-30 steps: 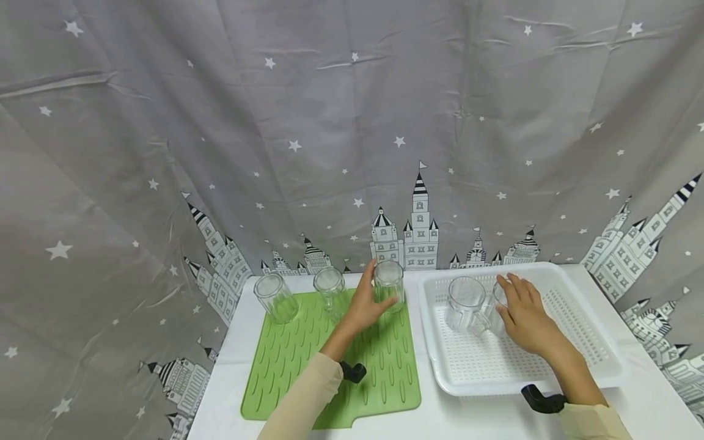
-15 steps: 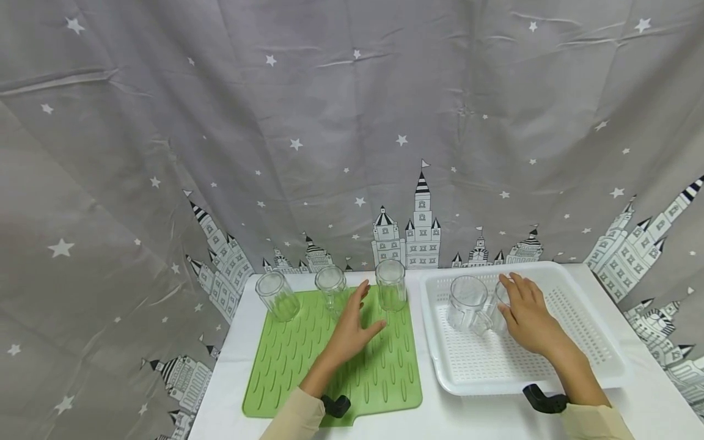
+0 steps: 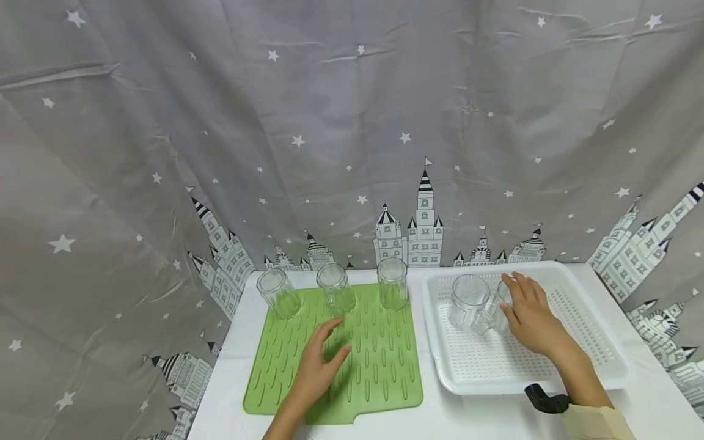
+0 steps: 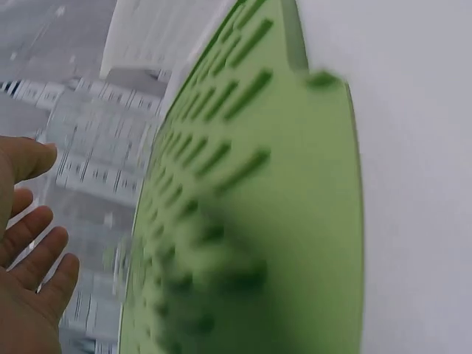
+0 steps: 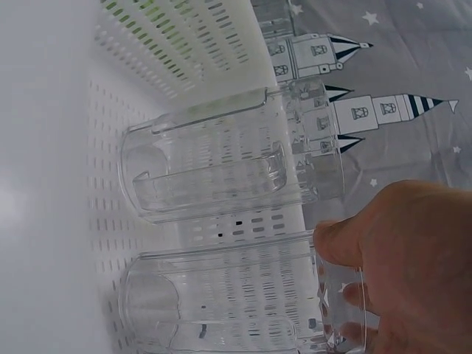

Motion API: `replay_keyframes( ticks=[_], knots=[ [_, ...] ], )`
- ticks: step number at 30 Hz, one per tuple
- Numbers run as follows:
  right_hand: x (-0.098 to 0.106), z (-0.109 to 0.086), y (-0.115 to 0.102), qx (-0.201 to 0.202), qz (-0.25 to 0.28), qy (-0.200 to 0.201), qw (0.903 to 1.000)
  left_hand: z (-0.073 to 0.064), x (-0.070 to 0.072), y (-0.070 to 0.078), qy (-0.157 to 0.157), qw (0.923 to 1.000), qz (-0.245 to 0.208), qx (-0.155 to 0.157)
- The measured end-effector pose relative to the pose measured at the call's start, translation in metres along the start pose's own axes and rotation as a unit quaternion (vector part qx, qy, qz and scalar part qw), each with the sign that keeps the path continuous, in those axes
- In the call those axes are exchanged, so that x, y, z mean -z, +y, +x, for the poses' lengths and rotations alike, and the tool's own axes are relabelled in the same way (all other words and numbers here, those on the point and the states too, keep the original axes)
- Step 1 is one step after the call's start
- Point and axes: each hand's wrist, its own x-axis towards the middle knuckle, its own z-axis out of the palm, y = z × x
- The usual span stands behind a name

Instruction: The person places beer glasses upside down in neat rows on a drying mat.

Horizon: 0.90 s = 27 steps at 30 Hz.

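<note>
My left hand point(image 3: 316, 366) is over the green ridged mat point(image 3: 385, 373), fingers spread and nothing in them. The left wrist view shows its palm and fingers point(image 4: 40, 276) apart from anything. At the mat's far edge stand three clear glass mugs: one at the left point(image 3: 282, 296), a middle one point(image 3: 337, 290) and one at the right point(image 3: 393, 286). My right hand point(image 3: 532, 318) grips the top of a glass mug point(image 5: 221, 295) in the white basket point(image 3: 440, 370), thumb on one side of the rim and fingers on the other. Beside it stands another mug point(image 5: 214, 158) with a handle.
A white-covered table point(image 3: 407, 425) lies under the mat and basket. Behind it hangs a grey curtain point(image 3: 330, 122) printed with stars and castles. The basket has perforated walls and floor, and stands right of the mat.
My left hand has drawn away from the right-hand mug on the mat, moving left and toward me with its fingers spread. My right hand stays at the mug in the basket.
</note>
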Motion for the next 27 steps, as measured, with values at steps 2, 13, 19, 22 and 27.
replay_keyframes(
  ticks=[2,13,19,22,27],
  knots=[
    [0.001,0.0,0.001,0.001,0.001,0.001,1.0,-0.004,0.008,-0.009,0.02,0.9998,0.007,0.005],
    [0.0,-0.001,0.0,-0.003,0.0,-0.003,1.0,-0.031,0.069,-0.056,0.047,0.9875,0.134,0.069],
    [-0.001,0.0,0.0,-0.006,-0.005,-0.003,1.0,-0.05,0.086,-0.071,0.045,0.9796,0.16,0.113],
    [0.0,0.0,0.001,-0.006,-0.005,-0.002,1.0,-0.059,0.089,-0.077,0.042,0.9777,0.161,0.128],
    [0.0,0.001,0.001,-0.005,-0.004,-0.002,1.0,-0.069,0.089,-0.085,0.024,0.9781,0.147,0.145]
  ],
)
